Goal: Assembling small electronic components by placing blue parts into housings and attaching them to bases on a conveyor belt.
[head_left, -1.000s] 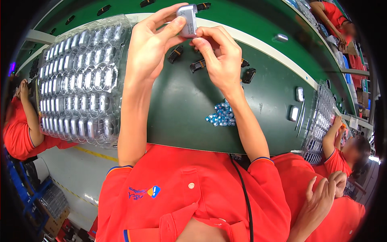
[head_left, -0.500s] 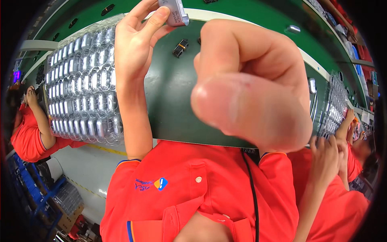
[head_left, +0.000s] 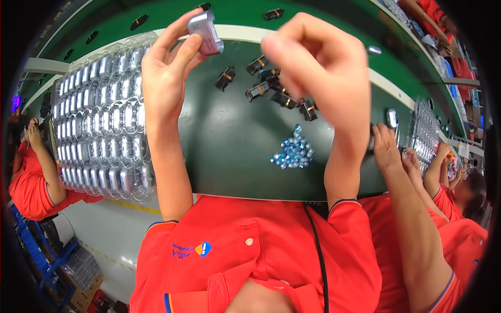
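Observation:
My left hand (head_left: 164,81) is raised at the upper left of the table, thumb and fingers closed on a small silver-grey casing (head_left: 206,35) with small print and a notched end. My right hand (head_left: 334,70) is lifted over the right side, its fingers curled and blurred by motion. Whatever it may hold is too smeared to make out. Beneath and beside it lie several small black parts with a tan band (head_left: 257,92). Nearer to me is a heap of tiny shiny blue-silver pieces (head_left: 293,152), apart from both hands.
Clear plastic trays (head_left: 96,125) filled with silver casings stand left of my left arm. The dark green tabletop (head_left: 224,161) ends at my body. Beyond its pale rim (head_left: 237,32), a green surface carries more black parts. A co-worker's hands (head_left: 386,148) are close on the right.
My right hand has moved away from the camera, up and off the table's middle, uncovering the black parts and the blue-silver heap. My left hand, with the casing, has shifted slightly left and lower.

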The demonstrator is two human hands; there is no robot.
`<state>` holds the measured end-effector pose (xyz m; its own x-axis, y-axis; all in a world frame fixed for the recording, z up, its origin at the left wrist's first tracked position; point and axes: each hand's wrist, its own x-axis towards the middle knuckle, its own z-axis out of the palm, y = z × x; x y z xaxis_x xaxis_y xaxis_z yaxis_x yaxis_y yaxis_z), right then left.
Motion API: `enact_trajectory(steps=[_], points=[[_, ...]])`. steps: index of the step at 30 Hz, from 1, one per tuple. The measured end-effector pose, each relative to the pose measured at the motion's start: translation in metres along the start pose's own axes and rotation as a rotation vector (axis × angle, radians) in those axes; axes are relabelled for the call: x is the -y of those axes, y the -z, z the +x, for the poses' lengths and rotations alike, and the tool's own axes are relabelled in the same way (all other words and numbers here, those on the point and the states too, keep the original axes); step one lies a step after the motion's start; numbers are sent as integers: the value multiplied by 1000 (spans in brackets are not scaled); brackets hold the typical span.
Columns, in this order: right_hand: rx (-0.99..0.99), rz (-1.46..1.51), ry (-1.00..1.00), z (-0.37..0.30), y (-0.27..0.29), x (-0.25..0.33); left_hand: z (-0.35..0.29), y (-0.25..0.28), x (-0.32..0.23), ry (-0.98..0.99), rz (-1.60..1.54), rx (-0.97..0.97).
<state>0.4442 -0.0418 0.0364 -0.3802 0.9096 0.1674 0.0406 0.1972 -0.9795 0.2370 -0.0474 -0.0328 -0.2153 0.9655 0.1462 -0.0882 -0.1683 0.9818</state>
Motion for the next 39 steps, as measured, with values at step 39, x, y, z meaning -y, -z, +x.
enact_trajectory(steps=[39], points=[[-250,62,154,16,-14,-98,7,-12,25,214,-167,211]])
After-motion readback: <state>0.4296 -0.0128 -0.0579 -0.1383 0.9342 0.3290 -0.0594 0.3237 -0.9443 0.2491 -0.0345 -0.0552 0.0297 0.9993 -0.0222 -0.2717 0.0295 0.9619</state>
